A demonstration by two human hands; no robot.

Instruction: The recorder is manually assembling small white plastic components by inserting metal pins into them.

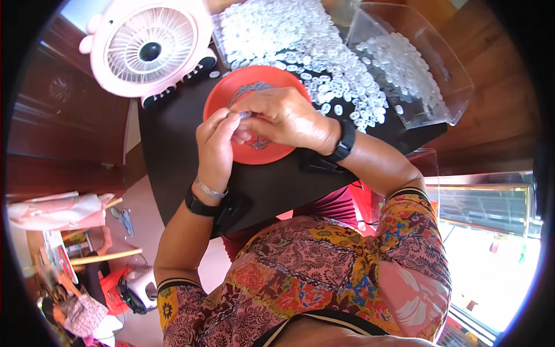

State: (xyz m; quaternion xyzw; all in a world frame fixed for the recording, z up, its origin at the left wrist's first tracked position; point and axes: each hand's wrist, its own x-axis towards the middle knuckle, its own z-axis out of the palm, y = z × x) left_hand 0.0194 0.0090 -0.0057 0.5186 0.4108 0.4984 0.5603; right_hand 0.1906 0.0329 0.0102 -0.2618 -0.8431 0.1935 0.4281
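Observation:
Over an orange-red round dish (pixel 217 95), my two hands meet with the fingertips close together. A small greyish piece (pixel 245 115) shows between them, too small to name. My left hand (pixel 217 134) pinches it from the left with thumb and fingers. On the other side my right hand (pixel 286 118) is closed, its curled fingers at the same piece and partly hiding it. Small grey metal-looking parts (pixel 254 87) lie in the dish beyond and beneath my hands. Black bands circle both wrists.
A heap of clear oval plastic pieces (pixel 277 29) spreads over the dark table (pixel 179 156) beyond the dish. At right, a clear plastic bin (pixel 445 75) holds more. A pink fan (pixel 151 51) stands far left. Another person (pixel 84 312) is at lower left.

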